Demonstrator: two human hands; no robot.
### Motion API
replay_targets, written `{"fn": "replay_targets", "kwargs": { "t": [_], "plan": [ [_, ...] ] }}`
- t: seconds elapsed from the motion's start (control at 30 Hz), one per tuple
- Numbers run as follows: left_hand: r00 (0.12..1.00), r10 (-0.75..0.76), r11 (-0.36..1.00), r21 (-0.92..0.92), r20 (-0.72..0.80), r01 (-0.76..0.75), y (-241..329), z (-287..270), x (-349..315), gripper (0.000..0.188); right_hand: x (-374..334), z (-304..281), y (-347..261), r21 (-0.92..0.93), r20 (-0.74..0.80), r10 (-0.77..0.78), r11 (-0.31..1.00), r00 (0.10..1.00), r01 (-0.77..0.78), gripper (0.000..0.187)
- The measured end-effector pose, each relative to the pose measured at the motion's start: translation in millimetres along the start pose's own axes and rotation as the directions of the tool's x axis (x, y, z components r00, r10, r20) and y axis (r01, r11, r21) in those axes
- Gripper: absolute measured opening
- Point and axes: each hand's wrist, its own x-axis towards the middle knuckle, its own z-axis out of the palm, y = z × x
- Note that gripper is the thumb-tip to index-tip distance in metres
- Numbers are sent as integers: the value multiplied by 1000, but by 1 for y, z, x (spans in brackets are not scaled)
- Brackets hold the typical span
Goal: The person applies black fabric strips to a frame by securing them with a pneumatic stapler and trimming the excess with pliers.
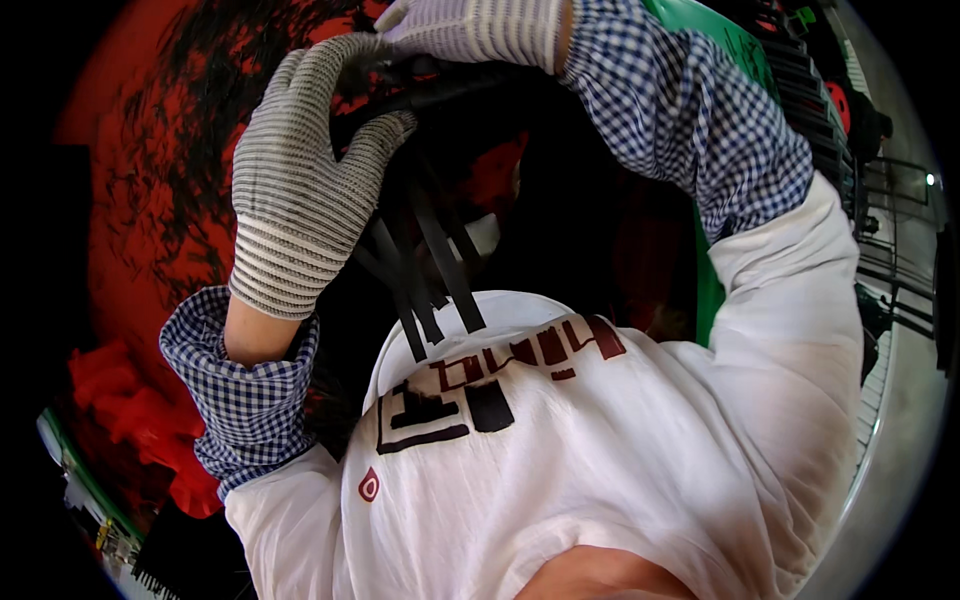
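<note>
My left hand, in a grey-and-white striped knit glove, curls around a dark piece, with its thumb below and its fingers above. Several flat black strips hang from under that hand toward my lap, their ends lying against my white shirt. At the top edge, my right hand, in a like glove, has its fingers bent down at the left fingertips. What it pinches is too dark and too far hidden to make out. Both forearms wear blue-and-white checked sleeve covers.
A red surface strewn with many thin black scraps spreads on the left. Crumpled red cloth or plastic lies lower left. A green curved edge runs behind my right arm. Dark racks with bars stand at far right.
</note>
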Motion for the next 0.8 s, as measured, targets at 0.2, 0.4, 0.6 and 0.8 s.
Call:
{"fn": "replay_targets", "kwargs": {
  "t": [0.2,0.4,0.6,0.8],
  "plan": [
    [984,140,990,-44,114,-136,-2,19,11,30,0,21,23,-97,291,36,995,956,-8,25],
    [974,175,973,124,142,-193,-9,18,6,25,-6,-7,-20,-134,192,341,938,920,-320,33],
    [973,134,987,64,190,-148,-40,23,-10,27,-55,37,-89,-77,-796,-50,997,603,-18,14],
    [911,-29,945,-285,411,158,-29,23,-6,35,-74,99,-104,-424,-737,-248,894,629,-143,27]
  ]
}}
